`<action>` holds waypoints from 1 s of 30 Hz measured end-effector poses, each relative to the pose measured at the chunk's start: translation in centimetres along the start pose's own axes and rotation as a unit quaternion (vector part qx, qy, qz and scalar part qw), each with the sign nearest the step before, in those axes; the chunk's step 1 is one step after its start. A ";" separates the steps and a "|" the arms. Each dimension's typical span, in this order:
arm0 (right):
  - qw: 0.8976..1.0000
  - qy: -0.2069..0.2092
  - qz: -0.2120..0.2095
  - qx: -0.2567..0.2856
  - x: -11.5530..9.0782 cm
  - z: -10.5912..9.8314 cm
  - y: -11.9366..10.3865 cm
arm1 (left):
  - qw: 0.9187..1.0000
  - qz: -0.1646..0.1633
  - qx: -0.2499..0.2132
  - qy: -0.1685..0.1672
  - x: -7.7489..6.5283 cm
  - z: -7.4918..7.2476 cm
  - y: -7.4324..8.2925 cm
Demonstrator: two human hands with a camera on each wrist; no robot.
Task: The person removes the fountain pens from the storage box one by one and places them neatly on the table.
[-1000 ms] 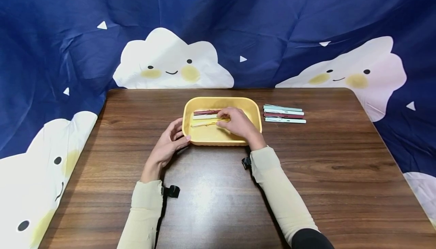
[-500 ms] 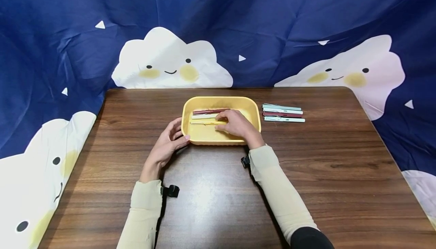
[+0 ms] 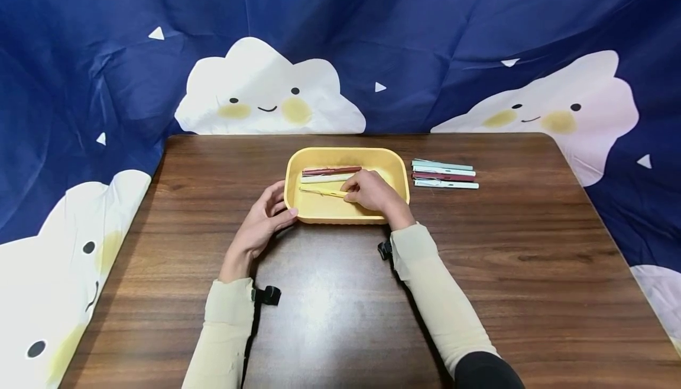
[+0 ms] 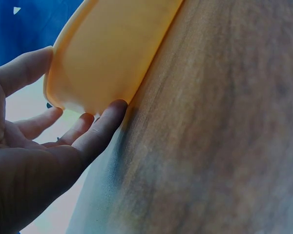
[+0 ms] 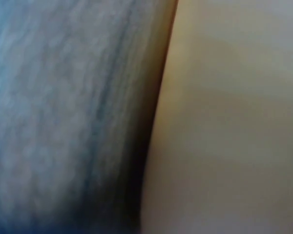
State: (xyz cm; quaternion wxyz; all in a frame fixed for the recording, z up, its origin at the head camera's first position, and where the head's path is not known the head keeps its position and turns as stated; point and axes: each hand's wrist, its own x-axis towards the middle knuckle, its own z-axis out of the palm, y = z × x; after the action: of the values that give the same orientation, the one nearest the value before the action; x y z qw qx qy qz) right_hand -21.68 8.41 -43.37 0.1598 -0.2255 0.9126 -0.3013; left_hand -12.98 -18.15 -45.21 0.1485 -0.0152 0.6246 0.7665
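A yellow plastic tray stands near the far edge of the table. Inside it lie a dark red pen and a white pen, side by side. My right hand reaches over the tray's front rim and pinches the right end of a yellow pen, in front of the white one. At the tray's left front corner, my left hand touches the outer wall with spread, fairly straight fingers. The right wrist view has only the blurred tray wall and table; no fingers show there.
Right of the tray, several capped pens lie in a row on the wooden table: a light teal pen, a white pen, a dark red pen and a pale pen. A blue cloud-print curtain hangs behind.
Half a second ago the right hand's thumb and fingers were apart near the yellow pen; now they pinch its end, and the pen slants slightly. The left hand has stayed at the tray.
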 end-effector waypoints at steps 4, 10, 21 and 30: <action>1.000 -0.003 -0.001 0.002 0.1 -0.1 0.1 | 1.000 0.000 0.000 0.001 0.1 0.0 0.1; 1.000 -0.004 -0.005 0.010 0.2 -0.1 0.1 | 1.000 -0.001 0.000 0.001 0.1 -0.1 0.2; 0.999 0.026 -0.019 0.040 -0.2 -0.3 -0.1 | 1.000 0.002 0.003 0.001 0.1 0.0 0.1; 0.998 0.041 -0.032 0.046 -0.5 -0.5 0.1 | 1.000 -0.002 -0.001 0.003 0.1 0.0 0.0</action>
State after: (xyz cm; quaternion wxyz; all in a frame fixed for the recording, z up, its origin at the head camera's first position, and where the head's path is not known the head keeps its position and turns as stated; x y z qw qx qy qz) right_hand -21.46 8.97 -42.96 0.1225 -0.2340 0.8960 -0.3570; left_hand -13.10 -18.13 -45.20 0.1484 -0.0189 0.6239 0.7671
